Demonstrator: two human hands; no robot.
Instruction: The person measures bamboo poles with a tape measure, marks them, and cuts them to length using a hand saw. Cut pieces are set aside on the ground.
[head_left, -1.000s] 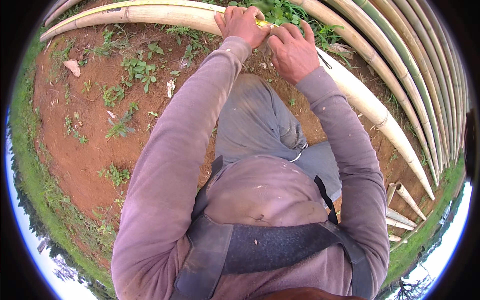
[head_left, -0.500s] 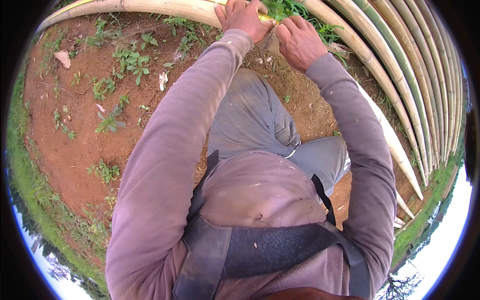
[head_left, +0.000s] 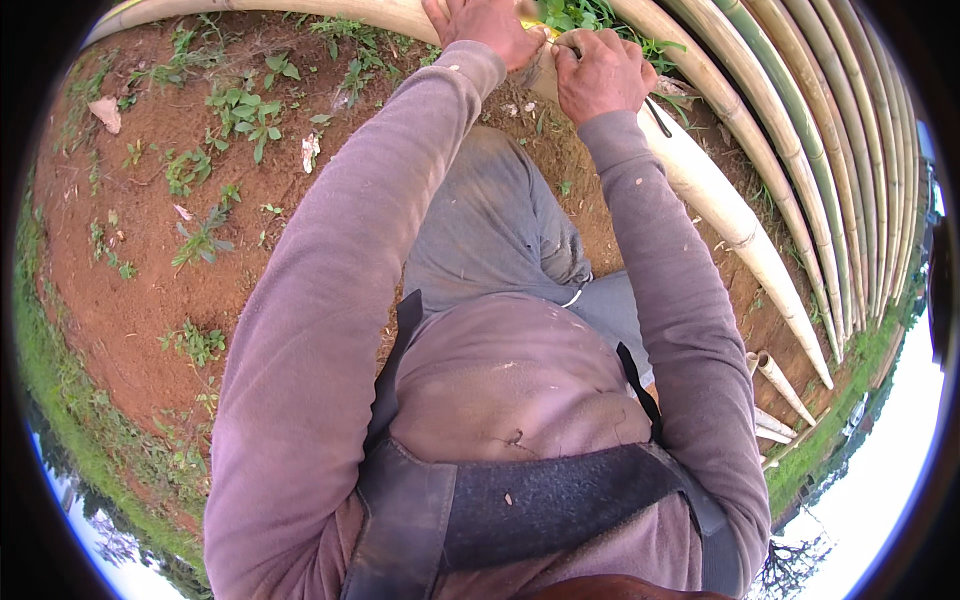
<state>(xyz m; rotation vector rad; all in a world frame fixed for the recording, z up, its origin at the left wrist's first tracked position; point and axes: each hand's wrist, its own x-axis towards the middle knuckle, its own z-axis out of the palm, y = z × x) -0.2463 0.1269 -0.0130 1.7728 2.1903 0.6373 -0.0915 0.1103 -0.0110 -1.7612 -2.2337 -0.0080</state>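
Note:
A pale, peeled bamboo pole [head_left: 720, 215] lies on red earth and runs from the top left down to the right. At the top of the view my left hand [head_left: 485, 25] grips this pole, fingers curled over it. Just to its right, my right hand [head_left: 600, 72] is closed in a fist over the pole. A thin dark tool [head_left: 657, 117] sticks out from under the fist. Where the two hands meet, a yellowish bit of the pole [head_left: 533, 25] shows. My purple sleeves and grey trousers hide the ground below.
Several more bamboo poles [head_left: 850, 150], green and pale, lie side by side along the right. Cut pole ends [head_left: 775, 375] lie at the lower right. Red soil with small weeds [head_left: 240, 110] spreads to the left. Grass [head_left: 60, 400] borders it.
Both hands sit higher and closer to the top rim than before. They stay together on the same pole, and the ground has slid upward in the picture.

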